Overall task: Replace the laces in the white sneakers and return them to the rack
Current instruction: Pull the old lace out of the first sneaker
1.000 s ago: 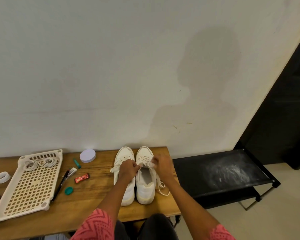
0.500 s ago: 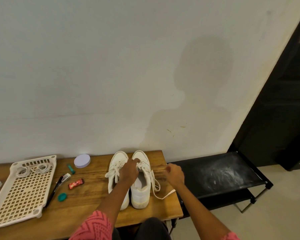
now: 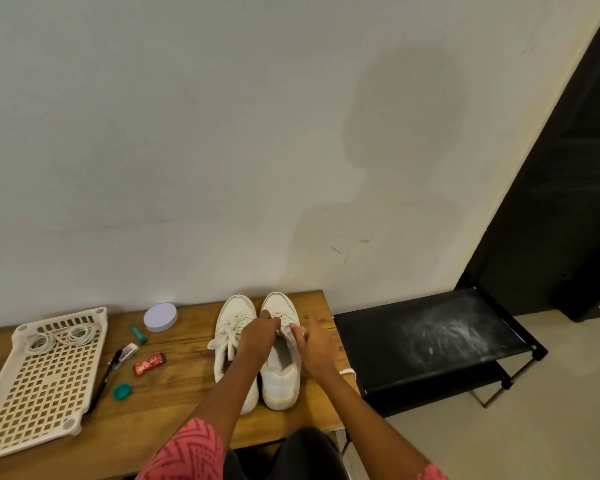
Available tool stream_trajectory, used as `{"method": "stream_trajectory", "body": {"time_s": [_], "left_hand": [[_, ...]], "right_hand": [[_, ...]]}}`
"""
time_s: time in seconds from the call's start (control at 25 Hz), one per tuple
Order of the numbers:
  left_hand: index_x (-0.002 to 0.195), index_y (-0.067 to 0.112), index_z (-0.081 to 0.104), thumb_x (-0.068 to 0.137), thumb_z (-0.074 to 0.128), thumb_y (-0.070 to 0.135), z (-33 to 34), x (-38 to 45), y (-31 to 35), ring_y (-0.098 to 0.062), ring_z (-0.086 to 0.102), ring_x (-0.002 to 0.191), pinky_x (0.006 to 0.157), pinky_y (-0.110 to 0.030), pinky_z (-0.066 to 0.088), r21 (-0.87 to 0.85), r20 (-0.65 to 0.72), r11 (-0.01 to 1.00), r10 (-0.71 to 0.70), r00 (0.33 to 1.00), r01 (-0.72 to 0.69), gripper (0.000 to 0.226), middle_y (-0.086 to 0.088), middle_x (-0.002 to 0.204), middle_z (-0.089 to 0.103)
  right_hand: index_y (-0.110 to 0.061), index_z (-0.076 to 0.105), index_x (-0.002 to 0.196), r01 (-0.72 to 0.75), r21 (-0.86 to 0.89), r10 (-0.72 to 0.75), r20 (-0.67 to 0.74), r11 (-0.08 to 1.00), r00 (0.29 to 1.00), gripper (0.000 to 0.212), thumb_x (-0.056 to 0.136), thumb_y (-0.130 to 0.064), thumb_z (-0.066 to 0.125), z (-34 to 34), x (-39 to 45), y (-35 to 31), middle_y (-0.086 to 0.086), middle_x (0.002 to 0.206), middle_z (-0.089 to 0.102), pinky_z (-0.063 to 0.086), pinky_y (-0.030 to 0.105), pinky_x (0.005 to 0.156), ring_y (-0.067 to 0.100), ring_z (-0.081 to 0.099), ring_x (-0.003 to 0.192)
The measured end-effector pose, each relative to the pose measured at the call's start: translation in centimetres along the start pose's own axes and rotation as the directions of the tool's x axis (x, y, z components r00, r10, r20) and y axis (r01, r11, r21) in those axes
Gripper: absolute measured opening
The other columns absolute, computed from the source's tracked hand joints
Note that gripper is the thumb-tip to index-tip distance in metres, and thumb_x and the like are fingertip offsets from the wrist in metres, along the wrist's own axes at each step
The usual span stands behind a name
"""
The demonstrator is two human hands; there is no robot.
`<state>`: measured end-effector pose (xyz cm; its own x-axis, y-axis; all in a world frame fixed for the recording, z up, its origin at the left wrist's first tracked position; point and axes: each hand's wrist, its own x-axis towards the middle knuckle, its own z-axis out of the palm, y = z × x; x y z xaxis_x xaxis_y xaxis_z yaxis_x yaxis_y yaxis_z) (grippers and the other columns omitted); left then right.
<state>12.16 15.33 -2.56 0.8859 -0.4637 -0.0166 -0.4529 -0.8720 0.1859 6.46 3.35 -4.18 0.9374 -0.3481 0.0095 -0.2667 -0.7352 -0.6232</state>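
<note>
Two white sneakers stand side by side on the wooden table, toes to the wall. The left sneaker is laced, its bow ends hanging loose. Over the right sneaker both hands meet at the lacing. My left hand grips the upper near the eyelets. My right hand pinches the white lace at the tongue, and the lace's free end trails past the table's right edge. Coiled white laces lie in the cream tray.
A cream perforated tray fills the table's left. Between it and the shoes lie a lilac round lid, a black pen, a teal cap, a red wrapper. A black shoe rack stands right of the table.
My right hand, which had drawn the lace out to the right half a second ago, has come back to the right sneaker's tongue. My left hand stayed on that shoe.
</note>
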Motion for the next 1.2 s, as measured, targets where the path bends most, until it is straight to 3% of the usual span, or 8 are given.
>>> {"method": "stream_trajectory", "body": {"time_s": [0.12,0.28,0.44,0.56,0.64,0.84,1.04,1.2], "left_hand": [[0.123,0.015,0.054,0.096,0.043,0.008,0.0,0.1,0.0,-0.023,0.060,0.104,0.086,-0.028,0.048,0.025,0.009,1.000,-0.011,1.000,0.011,0.030,-0.007,0.128,0.049],[0.124,0.015,0.052,0.096,0.042,0.010,0.1,0.3,-0.2,-0.025,0.059,0.104,0.085,-0.031,0.048,0.043,0.017,0.999,-0.008,1.000,0.007,0.030,-0.009,0.126,0.048],[0.124,0.015,0.052,0.096,0.046,0.019,0.4,0.5,-0.2,-0.024,0.058,0.104,0.084,-0.031,0.048,0.022,0.023,1.000,0.003,1.000,-0.003,0.028,-0.008,0.124,0.048],[0.122,0.015,0.051,0.097,0.046,0.019,0.5,0.6,-0.1,-0.023,0.058,0.102,0.084,-0.029,0.049,0.007,-0.004,1.000,0.002,1.000,-0.002,0.026,-0.008,0.124,0.049],[0.123,0.014,0.048,0.098,0.044,0.020,0.7,0.4,-0.2,-0.022,0.059,0.100,0.083,-0.028,0.050,-0.008,-0.015,1.000,0.012,1.000,-0.012,0.026,-0.008,0.124,0.048],[0.125,0.010,0.041,0.100,0.038,0.019,0.8,-0.9,-0.2,-0.023,0.063,0.094,0.078,-0.029,0.052,-0.215,-0.135,0.968,-0.160,0.978,0.129,0.027,-0.011,0.113,0.060],[0.113,0.005,0.044,0.096,0.044,0.013,-0.3,-1.3,0.9,-0.021,0.058,0.075,0.066,-0.032,0.049,-0.504,-0.170,0.805,-0.449,0.877,0.314,0.019,-0.016,0.098,0.065],[0.116,0.021,0.057,0.088,0.061,0.018,-0.8,-0.9,1.2,-0.017,0.057,0.102,0.069,-0.025,0.049,-0.086,-0.274,0.995,-0.076,0.959,0.054,0.028,0.001,0.111,0.061]], "right_hand": [[-0.011,0.055,0.122,0.040,-0.053,-0.028,0.212,0.998,0.977,0.037,0.096,-0.037,0.049,-0.9,2.0,-0.1,0.009,0.115,0.063,0.044,0.022,0.077,0.021,0.061,0.100],[-0.010,0.062,0.085,-0.091,0.115,0.039,0.397,0.989,0.917,0.017,0.092,-0.025,0.056,-3.6,4.6,-1.2,0.006,0.077,0.058,0.040,0.019,0.057,0.015,0.055,0.064],[-0.010,0.057,0.104,-0.105,0.049,0.112,-0.167,0.993,0.980,0.015,0.094,-0.020,0.053,-5.5,5.2,-1.1,0.007,0.093,0.063,0.046,0.022,0.069,0.020,0.062,0.083],[-0.012,0.060,0.099,0.148,-0.018,-0.147,0.050,0.989,0.988,0.017,0.089,-0.026,0.058,-4.2,2.5,-1.5,0.006,0.089,0.065,0.043,0.011,0.064,0.009,0.055,0.073],[-0.012,0.061,0.104,0.218,-0.177,-0.180,0.207,0.960,0.962,0.025,0.090,-0.032,0.057,-1.9,0.2,-1.4,0.007,0.096,0.066,0.048,0.018,0.071,0.013,0.058,0.080],[-0.012,0.052,0.118,0.044,-0.111,-0.046,-0.011,0.993,0.999,0.028,0.098,-0.031,0.046,0.8,-1.5,-0.8,0.005,0.113,0.062,0.047,0.022,0.078,0.015,0.060,0.099],[-0.015,0.053,0.119,0.059,-0.072,-0.059,0.001,0.996,0.998,0.027,0.096,-0.030,0.050,0.4,-1.1,-0.2,0.004,0.115,0.061,0.051,0.021,0.076,0.014,0.061,0.098],[-0.014,0.054,0.118,0.101,-0.100,-0.097,0.037,0.990,0.995,0.026,0.097,-0.028,0.049,0.0,-0.5,0.1,0.005,0.115,0.062,0.051,0.022,0.081,0.016,0.061,0.098]]}}
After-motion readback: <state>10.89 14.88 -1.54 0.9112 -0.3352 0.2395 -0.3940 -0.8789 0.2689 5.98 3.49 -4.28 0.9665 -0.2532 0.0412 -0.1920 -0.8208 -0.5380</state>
